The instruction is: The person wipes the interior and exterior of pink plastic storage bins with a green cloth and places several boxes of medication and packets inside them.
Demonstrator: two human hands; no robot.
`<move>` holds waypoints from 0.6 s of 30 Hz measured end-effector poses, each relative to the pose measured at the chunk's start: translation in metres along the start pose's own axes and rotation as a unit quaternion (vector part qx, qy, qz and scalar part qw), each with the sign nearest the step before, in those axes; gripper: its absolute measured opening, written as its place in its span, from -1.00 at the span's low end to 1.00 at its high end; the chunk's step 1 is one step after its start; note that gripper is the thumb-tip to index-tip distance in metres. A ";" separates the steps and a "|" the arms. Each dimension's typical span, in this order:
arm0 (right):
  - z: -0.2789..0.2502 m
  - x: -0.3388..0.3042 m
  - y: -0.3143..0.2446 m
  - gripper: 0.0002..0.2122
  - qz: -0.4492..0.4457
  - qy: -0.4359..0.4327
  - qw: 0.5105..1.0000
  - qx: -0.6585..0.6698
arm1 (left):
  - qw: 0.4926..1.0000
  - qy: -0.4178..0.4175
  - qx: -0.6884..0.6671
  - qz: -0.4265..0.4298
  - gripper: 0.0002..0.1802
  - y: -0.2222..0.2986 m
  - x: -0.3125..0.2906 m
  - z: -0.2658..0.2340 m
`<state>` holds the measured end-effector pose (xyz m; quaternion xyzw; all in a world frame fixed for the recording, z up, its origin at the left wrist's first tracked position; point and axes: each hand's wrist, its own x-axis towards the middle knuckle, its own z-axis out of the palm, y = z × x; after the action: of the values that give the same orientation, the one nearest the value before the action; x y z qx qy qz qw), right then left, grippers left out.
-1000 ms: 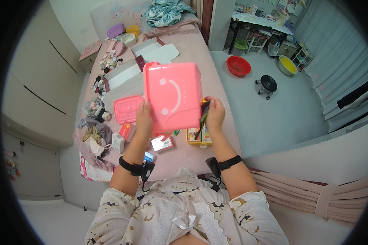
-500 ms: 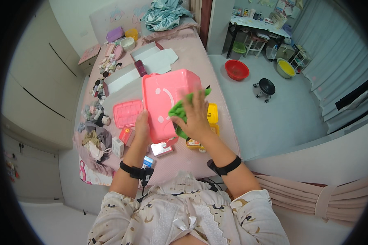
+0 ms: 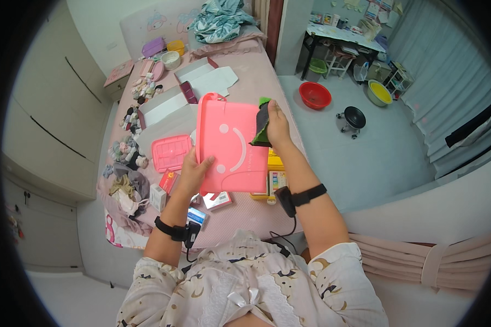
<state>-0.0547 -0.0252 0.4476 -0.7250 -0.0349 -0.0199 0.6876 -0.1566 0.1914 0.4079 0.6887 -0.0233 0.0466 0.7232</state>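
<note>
Left hand (image 3: 196, 171), thumb on top, grips lower-left edge of pink box (image 3: 232, 144) above bed (image 3: 256, 71); right hand (image 3: 279, 126) clasps green-and-black cloth (image 3: 262, 121) at its upper right, forearms reaching forward.

Open lane for you: bare bedspread (image 3: 259, 76) beyond the pink bin (image 3: 237, 141), right of the open carton (image 3: 166, 107). Left of your left hand (image 3: 194, 172), the pink lid (image 3: 171, 153) obstructs. Nearer you, narrow gap between white box (image 3: 219, 201) and yellow case (image 3: 275, 159). Right wrist's cable (image 3: 281, 235) loops by the bed's front edge.
</note>
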 end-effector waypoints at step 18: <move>0.042 -0.069 -0.016 -0.35 -0.351 0.054 0.832 -0.426 | 0.990 0.031 0.134 0.032 -0.64 -0.003 -0.019 0.021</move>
<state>-0.1257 0.0159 0.4556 -0.8831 -0.2376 -0.3115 0.2580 -0.1744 0.1699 0.4038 0.7767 -0.0166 0.0940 0.6226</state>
